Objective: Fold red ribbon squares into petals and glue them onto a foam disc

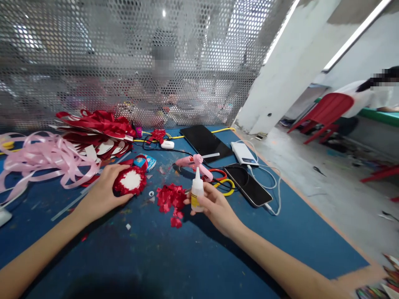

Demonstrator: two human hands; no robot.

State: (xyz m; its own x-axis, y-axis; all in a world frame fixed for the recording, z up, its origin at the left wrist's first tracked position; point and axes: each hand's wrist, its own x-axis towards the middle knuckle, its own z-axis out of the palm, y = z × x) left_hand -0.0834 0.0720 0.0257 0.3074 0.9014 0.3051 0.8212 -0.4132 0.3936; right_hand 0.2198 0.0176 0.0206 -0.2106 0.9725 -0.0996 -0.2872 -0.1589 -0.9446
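My left hand (104, 191) is closed around a round white disc ringed with red ribbon petals (131, 181), holding it just above the blue table (174, 257). My right hand (215, 207) grips a small white glue bottle (197, 192) upright, its nozzle pointing up. Between the two hands lies a pile of small red ribbon pieces (171, 199). A pink glue gun (195, 162) rests just beyond the bottle.
Pink ribbon loops (46, 158) and a heap of red ribbon (96, 128) fill the left back. A tablet (204, 142), power bank (243, 153), phone (247, 185) with white cable, and scissors (222, 178) lie right of centre. A perforated metal screen stands behind, with a person beyond it; another person sits far right.
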